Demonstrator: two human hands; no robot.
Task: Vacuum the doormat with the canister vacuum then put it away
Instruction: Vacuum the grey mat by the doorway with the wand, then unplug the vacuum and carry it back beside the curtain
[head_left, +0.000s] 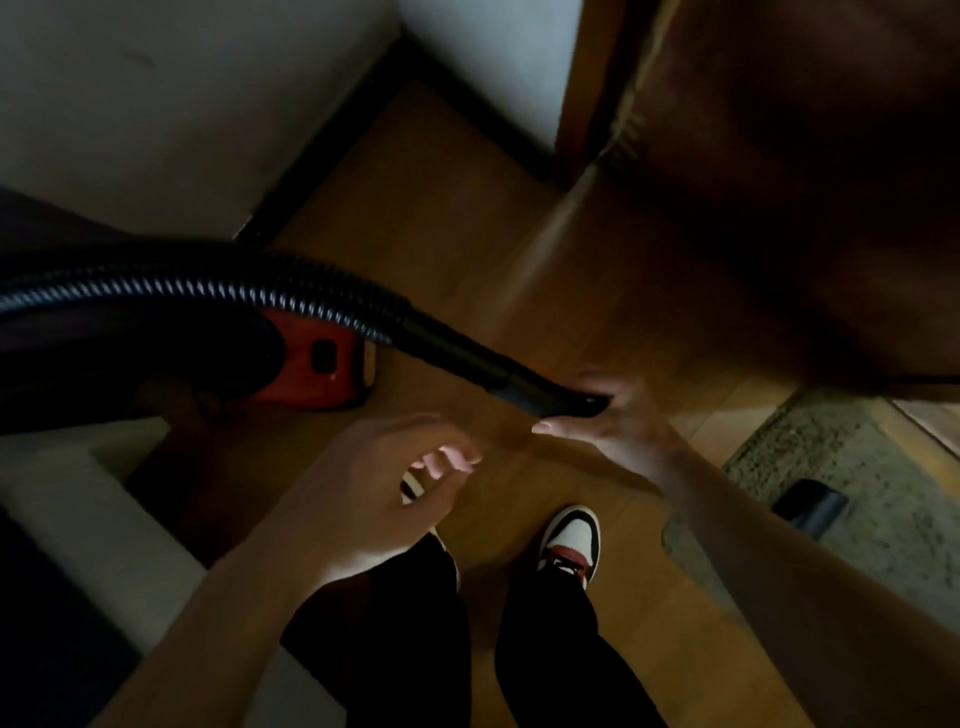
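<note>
Right hand (615, 415) cups the smooth rigid end of the black hose (208, 291), thumb straight beneath it; blur hides whether the fingers curl round. Left hand (374, 483) hangs apart from it, fingers loosely bent, holding nothing. Beyond the left hand the ribbed hose arcs over the red-and-black canister vacuum (311, 364), which sits on the glossy wooden floor (441, 208) near a pale wall (156, 104). Right of the right hand lies the coarse speckled doormat (883, 467), with a small dark object (809, 506) on it. Bare floor lies open between the hands and the brown door (779, 130).
</note>
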